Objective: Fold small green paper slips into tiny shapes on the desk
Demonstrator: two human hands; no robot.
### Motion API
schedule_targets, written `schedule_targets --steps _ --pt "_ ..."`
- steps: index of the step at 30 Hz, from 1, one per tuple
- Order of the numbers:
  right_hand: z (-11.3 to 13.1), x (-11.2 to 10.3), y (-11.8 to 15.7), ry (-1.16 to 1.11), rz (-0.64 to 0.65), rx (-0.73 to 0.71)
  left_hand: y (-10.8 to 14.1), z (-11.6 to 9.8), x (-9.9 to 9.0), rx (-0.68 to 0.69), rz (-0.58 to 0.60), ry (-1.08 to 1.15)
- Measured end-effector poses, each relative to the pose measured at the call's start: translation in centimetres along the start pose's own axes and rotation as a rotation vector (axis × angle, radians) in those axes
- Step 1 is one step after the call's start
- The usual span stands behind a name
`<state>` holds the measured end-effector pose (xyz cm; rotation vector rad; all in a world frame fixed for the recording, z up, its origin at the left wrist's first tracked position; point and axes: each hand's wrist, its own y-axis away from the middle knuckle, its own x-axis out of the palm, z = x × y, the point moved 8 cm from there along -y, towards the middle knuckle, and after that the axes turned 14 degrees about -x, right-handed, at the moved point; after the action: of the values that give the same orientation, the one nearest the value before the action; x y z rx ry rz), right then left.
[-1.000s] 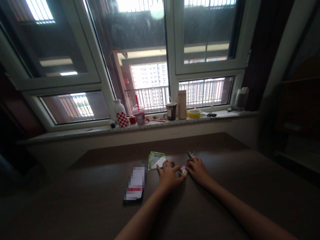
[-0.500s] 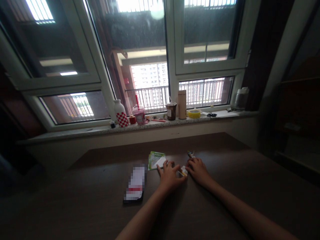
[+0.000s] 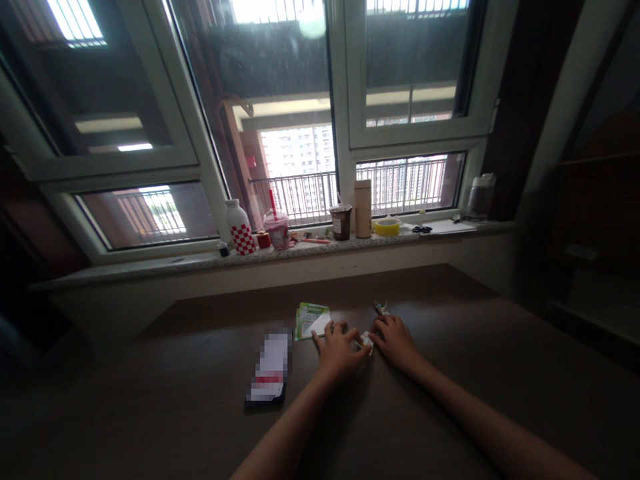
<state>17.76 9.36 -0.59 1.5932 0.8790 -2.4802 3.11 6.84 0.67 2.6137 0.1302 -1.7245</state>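
My left hand (image 3: pixel 339 352) rests low over the brown table, thumb and index finger closed around a small white crumpled piece (image 3: pixel 367 341) with a thin yellowish strip on it. Its kind is too small to tell. Just right of it lies my right hand (image 3: pixel 396 341), fingers bent and together, the tips beside the white piece; what they grip, if anything, is hidden. Beyond the right knuckles a small crumpled multicoloured scrap (image 3: pixel 381 308) sticks out. Green-and-white flat packets or cards (image 3: pixel 311 320) lie just past my left fingertips.
A phone (image 3: pixel 270 367) with a blurred-out screen lies left of my left arm. On the windowsill (image 3: pixel 195 262) behind the table (image 3: pixel 200 347) stand a checkered bottle (image 3: pixel 241 230), a pink drink cup (image 3: pixel 277 230), a dark drink cup (image 3: pixel 341 222), a tan flask (image 3: pixel 363 208) and yellow tape (image 3: pixel 387 229).
The white piece and my left thumb have shifted very slightly, and the strip looks less exposed. My right hand stays in place. The whole view has drifted a little.
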Motion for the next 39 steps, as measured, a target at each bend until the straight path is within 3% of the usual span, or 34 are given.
schedule_targets --steps 6,21,39 --pt "0.21 -0.14 0.09 0.01 -0.022 -0.006 0.07 -0.43 0.14 -0.011 -0.065 -0.016" --pt "0.17 -0.02 0.0 0.024 -0.005 0.026 -0.16 -0.34 0.27 -0.046 -0.03 -0.037" --pt "-0.18 -0.1 -0.17 0.015 -0.015 0.061 0.17 -0.56 0.21 -0.017 -0.089 -0.008"
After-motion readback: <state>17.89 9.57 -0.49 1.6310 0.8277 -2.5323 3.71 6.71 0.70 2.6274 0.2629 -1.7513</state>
